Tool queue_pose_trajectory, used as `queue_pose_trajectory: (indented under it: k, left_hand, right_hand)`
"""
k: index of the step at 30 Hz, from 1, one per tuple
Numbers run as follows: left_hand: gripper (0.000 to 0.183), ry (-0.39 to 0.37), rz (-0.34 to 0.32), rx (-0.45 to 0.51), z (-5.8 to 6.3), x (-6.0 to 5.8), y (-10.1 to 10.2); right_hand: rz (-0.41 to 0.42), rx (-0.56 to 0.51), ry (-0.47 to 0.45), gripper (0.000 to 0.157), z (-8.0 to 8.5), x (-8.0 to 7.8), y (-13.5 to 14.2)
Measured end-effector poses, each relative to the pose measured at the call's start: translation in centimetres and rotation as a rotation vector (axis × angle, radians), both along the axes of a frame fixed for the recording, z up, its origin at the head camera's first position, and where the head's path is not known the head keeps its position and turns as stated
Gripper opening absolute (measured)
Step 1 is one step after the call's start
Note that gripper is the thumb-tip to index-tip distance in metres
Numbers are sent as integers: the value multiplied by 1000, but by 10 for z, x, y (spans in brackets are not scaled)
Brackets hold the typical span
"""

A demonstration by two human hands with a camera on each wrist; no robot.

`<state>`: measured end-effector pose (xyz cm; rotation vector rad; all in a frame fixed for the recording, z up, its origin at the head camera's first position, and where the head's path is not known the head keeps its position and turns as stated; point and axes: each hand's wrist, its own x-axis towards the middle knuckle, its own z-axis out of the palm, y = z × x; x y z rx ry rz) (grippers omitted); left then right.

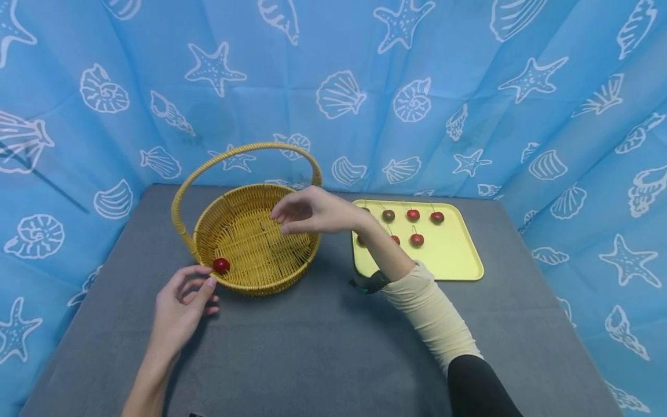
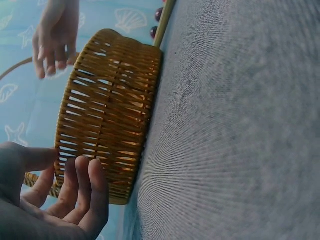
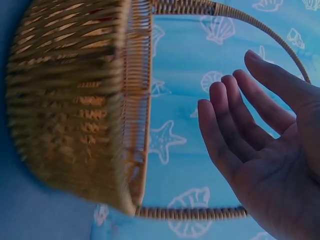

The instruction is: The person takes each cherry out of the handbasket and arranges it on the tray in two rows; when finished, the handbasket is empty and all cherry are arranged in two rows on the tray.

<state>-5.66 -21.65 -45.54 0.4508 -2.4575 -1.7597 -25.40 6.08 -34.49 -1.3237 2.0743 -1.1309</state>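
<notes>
A yellow wicker basket (image 1: 260, 287) with a tall arched handle stands left of the middle. At its near left rim my left hand (image 1: 179, 304) pinches the edge between thumb and fingers. One dark red cherry (image 1: 221, 266) lies inside, close by those fingertips. My right hand (image 1: 318, 211) hangs over the basket's right side, fingers loosely bent and holding nothing. The right wrist view shows the same bare palm, with the right hand (image 3: 260, 135) above the basket's rim (image 3: 142, 165). In the left wrist view, the basket's woven side (image 2: 107, 110) fills the middle.
A pale yellow tray (image 1: 453, 260) lies to the right, bearing several stemmed cherries (image 1: 417, 240), some hidden behind my right forearm. A grey cloth (image 1: 292, 353) covers the table. Behind hangs a blue curtain (image 1: 344, 145) with white shells and starfish.
</notes>
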Motion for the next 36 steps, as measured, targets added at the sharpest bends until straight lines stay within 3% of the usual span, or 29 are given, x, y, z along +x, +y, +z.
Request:
queue_pose_trajectory:
  k: [8,14,22,28,36]
  left_hand:
    - [40,-6,4,23,1,-1,-1]
    - [40,8,-2,18,2,-1,0]
    - [41,15,-6,9,0,-1,-1]
    - [38,45,-6,17,-4,-2,-2]
    - [40,15,2,30,-5,-4,-3]
  right_hand:
    - [65,3,1,30,7,-14,-45]
    - [88,-12,-29,29,0,-25,-75]
    - [107,-87,-188,26,-17,-38,-111]
    - [88,-5,-327,29,-41,-39,-130]
    - [143,165,-346,33,-70,-36,-141]
